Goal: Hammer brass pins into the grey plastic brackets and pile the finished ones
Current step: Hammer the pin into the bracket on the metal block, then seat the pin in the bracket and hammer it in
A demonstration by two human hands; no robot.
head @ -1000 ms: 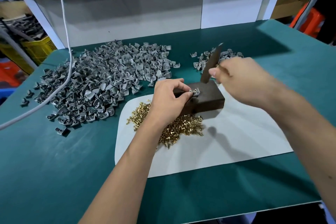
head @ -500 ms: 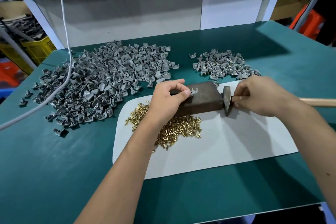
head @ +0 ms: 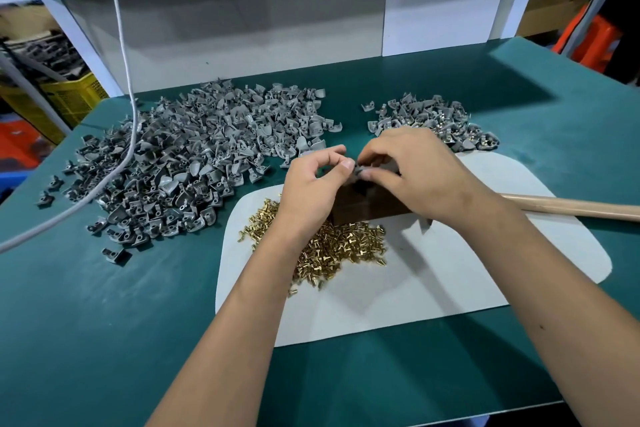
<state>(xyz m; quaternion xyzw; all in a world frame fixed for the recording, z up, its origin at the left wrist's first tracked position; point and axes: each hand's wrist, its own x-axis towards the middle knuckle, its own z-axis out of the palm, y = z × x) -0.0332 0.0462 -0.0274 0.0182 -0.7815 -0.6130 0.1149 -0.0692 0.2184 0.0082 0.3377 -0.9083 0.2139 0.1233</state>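
Head view: no readable writing or brand on anything in sight. Left hand (head: 311, 184) and right hand (head: 412, 173) meet fingertip to fingertip above the dark block (head: 370, 204), both pinching one small grey bracket (head: 360, 170) between them; whether a pin sits in it cannot be told. Hammer handle (head: 571, 206) lies on the white mat (head: 450, 281), running off the right edge, head hidden under the right wrist. Loose brass pins (head: 343, 246) heaped on the mat just in front of the block, partly under the left forearm. Large pile of unfinished brackets (head: 194, 163) spreads over the left of the green bench top (head: 104, 340); smaller finished pile (head: 433, 121), brass glinting in it, sits behind the right hand. Open green surface along the near edge and far right corner. White cable (head: 121, 45) hangs down across the big pile. Grey back panel (head: 242, 38) behind; yellow crate (head: 69, 97) off the left.
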